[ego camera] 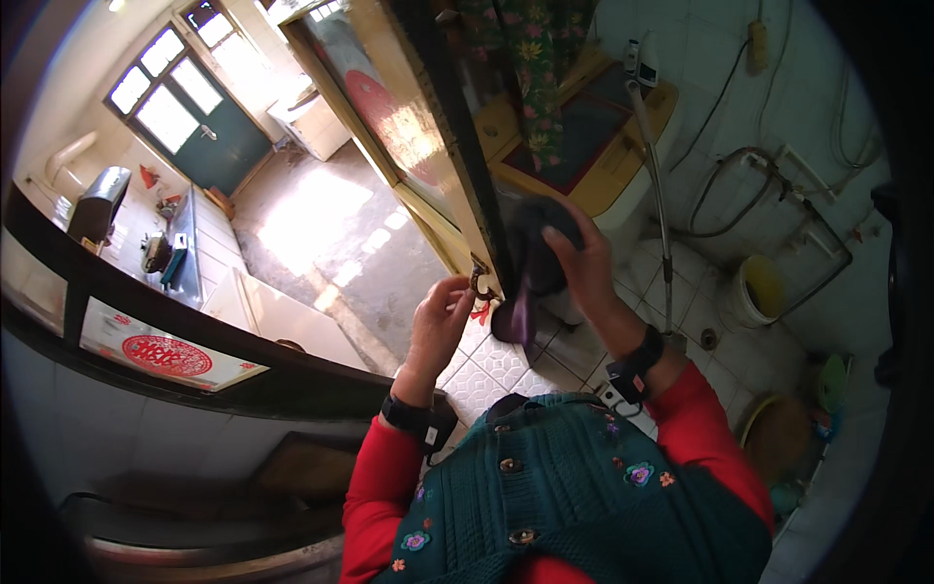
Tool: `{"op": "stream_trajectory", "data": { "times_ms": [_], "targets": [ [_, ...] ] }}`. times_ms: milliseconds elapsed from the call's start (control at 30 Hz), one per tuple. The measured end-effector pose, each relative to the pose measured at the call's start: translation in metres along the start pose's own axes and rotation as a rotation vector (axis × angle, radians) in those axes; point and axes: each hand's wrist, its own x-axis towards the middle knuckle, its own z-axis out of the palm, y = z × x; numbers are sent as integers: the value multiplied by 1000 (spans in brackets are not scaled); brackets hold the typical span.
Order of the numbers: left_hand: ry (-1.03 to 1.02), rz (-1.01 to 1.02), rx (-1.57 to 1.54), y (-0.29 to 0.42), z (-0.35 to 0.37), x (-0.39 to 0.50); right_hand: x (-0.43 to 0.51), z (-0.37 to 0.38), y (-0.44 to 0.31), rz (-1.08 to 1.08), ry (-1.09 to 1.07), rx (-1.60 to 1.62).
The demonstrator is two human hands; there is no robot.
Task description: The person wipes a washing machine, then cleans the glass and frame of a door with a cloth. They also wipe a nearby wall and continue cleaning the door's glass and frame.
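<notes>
My left hand [440,325] pinches the curved metal handle [480,282] on the edge of a wood-framed glass door [408,109]. A dark purple cloth [540,252] is bunched in my right hand [584,263]. It lies against the dark side of the door near the handle, and its loose end [515,321] hangs below. The door stands ajar between a sunlit room on the left and a tiled washroom on the right.
A twin-tub washing machine [657,109] stands behind the door, under a floral cloth [540,95]. A metal pole [660,197] leans on it. A bucket [755,292], a hose [700,212] and basins [777,431] are at right. The door frame [306,376] curves across the left.
</notes>
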Motion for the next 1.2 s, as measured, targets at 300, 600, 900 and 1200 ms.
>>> {"op": "stream_trajectory", "data": {
  "times_ms": [300, 600, 900, 1200],
  "targets": [
    [21, 42, 84, -1, 24, 20, 35, 53, 4, -162, -384, 356],
    [250, -22, -75, 1, -21, -14, -10, 105, 122, -122, -546, 119],
    [763, -236, -8, -4, -61, -20, 40, 147, 98, -113, -667, -86],
    [773, -138, 0, -23, -84, -20, 80, 188, 4, -448, -474, 312]
  ]
}}
